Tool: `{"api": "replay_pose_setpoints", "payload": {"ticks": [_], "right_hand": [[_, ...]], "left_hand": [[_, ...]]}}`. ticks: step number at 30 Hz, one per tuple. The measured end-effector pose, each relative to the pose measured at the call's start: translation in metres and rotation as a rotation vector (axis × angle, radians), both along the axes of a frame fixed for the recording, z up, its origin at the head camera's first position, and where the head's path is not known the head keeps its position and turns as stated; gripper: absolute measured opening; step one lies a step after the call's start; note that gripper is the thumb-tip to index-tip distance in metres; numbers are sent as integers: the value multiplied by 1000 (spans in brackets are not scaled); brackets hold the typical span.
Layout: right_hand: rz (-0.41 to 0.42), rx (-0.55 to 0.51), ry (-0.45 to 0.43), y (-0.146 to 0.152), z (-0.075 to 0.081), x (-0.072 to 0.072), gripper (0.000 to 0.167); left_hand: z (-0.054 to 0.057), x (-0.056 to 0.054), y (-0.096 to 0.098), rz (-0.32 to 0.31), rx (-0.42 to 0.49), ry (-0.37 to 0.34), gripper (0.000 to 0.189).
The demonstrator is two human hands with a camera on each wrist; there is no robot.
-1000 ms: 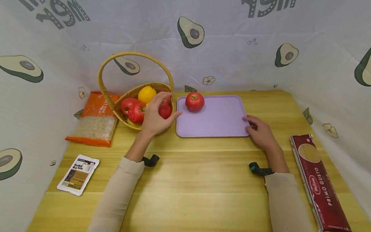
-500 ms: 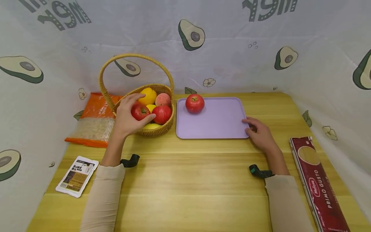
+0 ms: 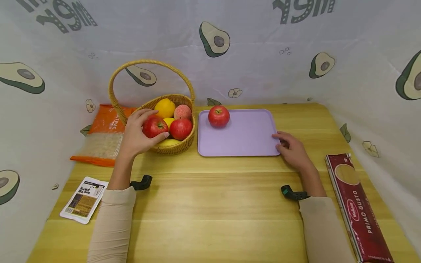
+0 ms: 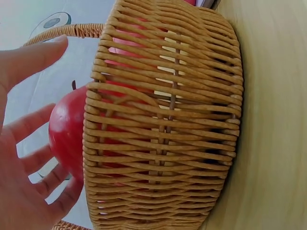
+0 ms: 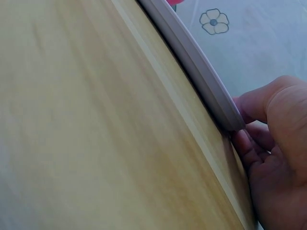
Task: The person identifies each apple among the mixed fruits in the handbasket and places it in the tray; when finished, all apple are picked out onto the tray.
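Note:
My left hand [image 3: 134,134] is at the left side of a wicker basket [image 3: 179,148], its fingers spread around a red apple [image 3: 155,126] lying inside. In the left wrist view the thumb [image 4: 41,57] stands apart from that apple [image 4: 67,132], while the other fingers reach behind it; whether they touch it I cannot tell. With thumb and curled fingers, my right hand [image 3: 294,150] pinches the right edge of a lilac tray [image 3: 243,137]. Another red apple [image 3: 218,116] sits at the tray's back left.
Also in the basket are a second red apple [image 3: 181,129], a yellow-orange fruit [image 3: 165,108], a peach [image 3: 182,112] and a banana [image 3: 169,143]. An orange bag [image 3: 102,140] lies left of it, a white pouch [image 3: 83,200] nearer. A red spaghetti pack [image 3: 358,208] lies at right.
My left hand has moved left, from above the basket's right part to the apple at its left. The right hand stays at the tray's edge.

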State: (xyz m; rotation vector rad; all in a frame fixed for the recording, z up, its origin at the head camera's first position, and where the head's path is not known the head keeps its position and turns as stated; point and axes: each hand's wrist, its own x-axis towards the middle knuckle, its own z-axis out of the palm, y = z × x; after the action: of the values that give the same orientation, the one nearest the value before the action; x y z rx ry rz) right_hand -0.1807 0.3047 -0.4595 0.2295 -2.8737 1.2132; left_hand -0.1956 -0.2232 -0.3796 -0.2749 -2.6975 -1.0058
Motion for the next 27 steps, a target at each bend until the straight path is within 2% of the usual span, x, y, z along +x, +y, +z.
{"api": "replay_pose_setpoints", "payload": {"ticks": [7, 19, 27], "right_hand": [[-17, 28, -32, -3, 1, 1, 42], [-14, 37, -18, 0, 2, 2, 43], [-11, 34, -3, -1, 2, 3, 43]], "left_hand": [[0, 1, -4, 10, -37, -70, 82], [-6, -3, -3, 13, -79, -161, 90], [-8, -4, -3, 40, -54, -166, 87]]}}
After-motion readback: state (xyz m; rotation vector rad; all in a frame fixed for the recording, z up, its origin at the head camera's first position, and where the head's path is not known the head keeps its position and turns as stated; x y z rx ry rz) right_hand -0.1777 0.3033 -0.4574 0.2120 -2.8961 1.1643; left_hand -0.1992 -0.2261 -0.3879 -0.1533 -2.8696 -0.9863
